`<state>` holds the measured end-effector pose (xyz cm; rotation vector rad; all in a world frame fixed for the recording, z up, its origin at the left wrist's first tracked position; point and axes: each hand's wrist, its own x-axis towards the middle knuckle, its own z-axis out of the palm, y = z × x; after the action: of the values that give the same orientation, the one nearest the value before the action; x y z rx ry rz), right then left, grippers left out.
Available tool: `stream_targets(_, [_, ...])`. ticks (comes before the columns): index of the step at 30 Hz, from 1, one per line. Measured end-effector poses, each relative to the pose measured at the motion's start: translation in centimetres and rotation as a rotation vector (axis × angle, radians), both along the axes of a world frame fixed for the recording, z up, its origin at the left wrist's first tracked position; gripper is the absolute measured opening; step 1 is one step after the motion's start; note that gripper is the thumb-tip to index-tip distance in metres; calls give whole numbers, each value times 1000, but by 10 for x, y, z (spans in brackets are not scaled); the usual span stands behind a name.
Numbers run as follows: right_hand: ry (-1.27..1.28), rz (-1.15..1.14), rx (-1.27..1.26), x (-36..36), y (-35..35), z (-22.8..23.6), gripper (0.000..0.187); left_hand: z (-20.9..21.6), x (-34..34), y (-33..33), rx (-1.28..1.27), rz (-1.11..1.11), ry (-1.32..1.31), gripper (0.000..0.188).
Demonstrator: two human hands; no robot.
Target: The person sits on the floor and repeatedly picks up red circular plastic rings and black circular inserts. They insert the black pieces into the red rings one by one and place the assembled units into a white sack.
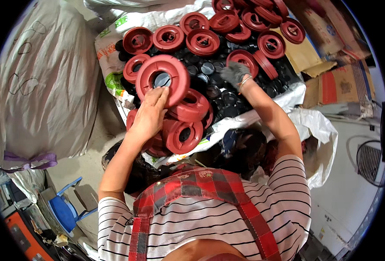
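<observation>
My bare left hand [151, 111] grips the lower rim of a large red plastic ring [180, 80], thumb and fingers closed on its edge. Through the ring's centre hole a round grey-black cap [162, 80] shows. My right hand [236, 74], in a grey glove, reaches down among many black round caps [207, 68], beside another red ring [250, 61]. Its fingertips are hidden, so whether it holds a cap does not show. Below my left hand, several red rings [184, 135] lie piled near my lap.
More red rings [202, 42] lie across the far side of the heap, on a white woven sack [110, 52]. A big stuffed sack [49, 87] stands at left, above a blue stool [64, 211]. Cardboard boxes [344, 85] and a white appliance [349, 174] are at right.
</observation>
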<state>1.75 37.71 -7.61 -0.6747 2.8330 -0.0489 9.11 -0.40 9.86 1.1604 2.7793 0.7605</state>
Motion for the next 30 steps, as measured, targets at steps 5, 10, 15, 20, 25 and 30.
stream_targets(5, [-290,-842,207,-32,60,-48,53,-36,-36,-16,-12,301,-205,56])
stream_targets(10, [-393,-980,-4,-28,66,-63,46,-51,-40,-17,-1,244,-204,57])
stream_targets(15, [-224,-554,250,-15,82,-64,31,-48,-39,-13,90,357,-180,49])
stream_targets(20, [-263,-362,-1048,37,4,39,20,-46,-34,-1,894,427,-827,36])
stream_targets(25, [-184,199,-1033,101,-108,181,34,-16,0,23,1021,61,-1065,69])
stream_targets(30, [-202,408,-833,117,-127,190,39,36,16,-2,936,-71,-1077,77])
